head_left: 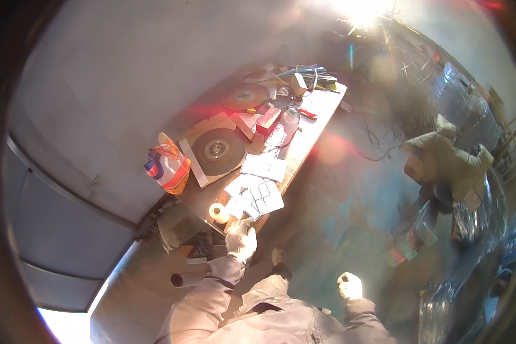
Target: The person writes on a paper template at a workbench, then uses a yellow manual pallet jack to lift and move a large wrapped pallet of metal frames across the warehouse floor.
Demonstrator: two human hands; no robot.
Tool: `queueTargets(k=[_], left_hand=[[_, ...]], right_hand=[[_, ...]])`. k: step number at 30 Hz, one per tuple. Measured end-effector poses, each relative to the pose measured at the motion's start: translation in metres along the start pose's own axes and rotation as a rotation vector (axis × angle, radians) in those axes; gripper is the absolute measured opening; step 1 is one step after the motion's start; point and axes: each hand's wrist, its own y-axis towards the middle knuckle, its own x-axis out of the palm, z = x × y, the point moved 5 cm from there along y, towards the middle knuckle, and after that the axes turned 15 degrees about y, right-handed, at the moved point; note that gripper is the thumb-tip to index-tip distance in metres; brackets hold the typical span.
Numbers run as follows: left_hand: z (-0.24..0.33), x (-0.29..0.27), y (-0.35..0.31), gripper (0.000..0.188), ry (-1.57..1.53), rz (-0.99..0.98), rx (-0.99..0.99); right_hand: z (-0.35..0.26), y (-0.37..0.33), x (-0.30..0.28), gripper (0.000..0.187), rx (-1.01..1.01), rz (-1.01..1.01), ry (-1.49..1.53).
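My left hand [241, 241], in a pale work glove, is at the near end of a wooden table [309, 136], its fingers stretched toward the edge and nothing visible in them. Just beyond it stand a cream-coloured roll [218, 212], which looks like tape, and white sheets [264, 196] with dark line drawings. Out to the right, away from the table, my gloved right hand [350, 286] hangs over the floor with its fingers curled in; no object shows in it.
On the table lie a large dark disc [217, 150], a red box [268, 121], red-handled pliers [307, 113] and a bundle of cables [312, 75]. A colourful bag [169, 166] sits by the wall. Padded beige material [450, 160] and clear plastic wrap [441, 304] are piled on the right.
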Motion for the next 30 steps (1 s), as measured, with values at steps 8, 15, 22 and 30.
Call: queueTargets(k=[8,15,22,30], left_hand=[[-0.057,0.138,0.066,0.025,0.225,-0.084,-0.296],[-0.061,0.139,0.102,0.021,0.299,-0.223,-0.342],[-0.042,0.126,0.11,0.021,0.245,-0.26,-0.615],[0.07,0.105,0.115,0.031,-0.29,0.235,-1.26]], right_hand=[[-0.232,0.114,0.111,0.021,-0.488,-0.081,-0.428],[-0.413,0.213,0.252,0.025,-0.793,-0.449,-0.464],[-0.504,0.352,0.462,0.019,-0.915,-0.704,-0.556],[-0.496,0.506,0.645,0.02,-0.928,-0.991,-1.404]])
